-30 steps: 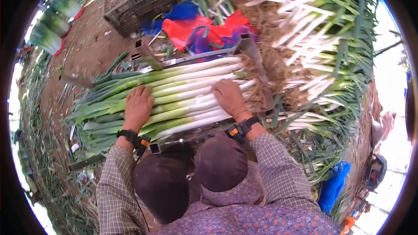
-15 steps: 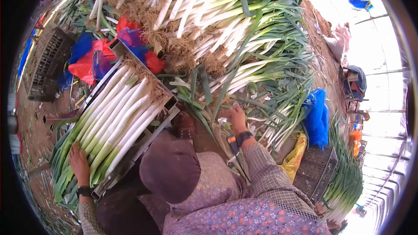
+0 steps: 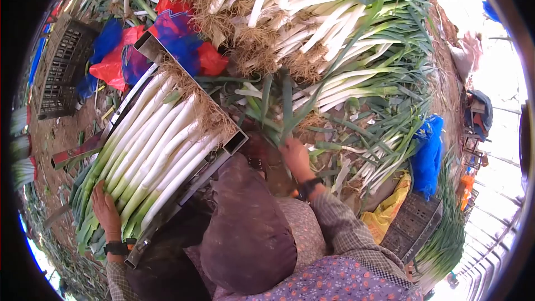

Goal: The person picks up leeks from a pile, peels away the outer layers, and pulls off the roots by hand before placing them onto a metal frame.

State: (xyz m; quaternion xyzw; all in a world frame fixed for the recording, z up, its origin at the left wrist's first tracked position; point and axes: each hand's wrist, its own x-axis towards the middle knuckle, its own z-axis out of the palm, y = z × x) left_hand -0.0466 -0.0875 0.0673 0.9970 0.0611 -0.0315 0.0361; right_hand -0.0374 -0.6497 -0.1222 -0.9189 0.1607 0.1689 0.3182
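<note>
My left hand point(image 3: 107, 212) lies with its fingers stretched along the green part of a row of leeks point(image 3: 159, 150). These leeks lie side by side in a metal frame point(image 3: 237, 142), their roots against its upper bar. On the ground to the right of the frame, my right hand point(image 3: 298, 160) has its fingers curled at the end of a long green leek leaf point(image 3: 304, 114). The fingertips are partly hidden among the leaves. Beyond that hand spreads a large pile of leeks point(image 3: 334, 28), with roots to the left and leaves to the right.
Red and blue net bags point(image 3: 167, 39) lie beyond the frame, near a dark plastic crate point(image 3: 64, 67). On the right are a blue net point(image 3: 428, 156), a yellow sack point(image 3: 390, 209) and another crate point(image 3: 409, 228). My bent knee point(image 3: 248, 234) is between my arms.
My right hand has moved left to the loose leek leaves. My left hand stays on the leeks in the frame. The view has shifted, so the pile appears farther right.
</note>
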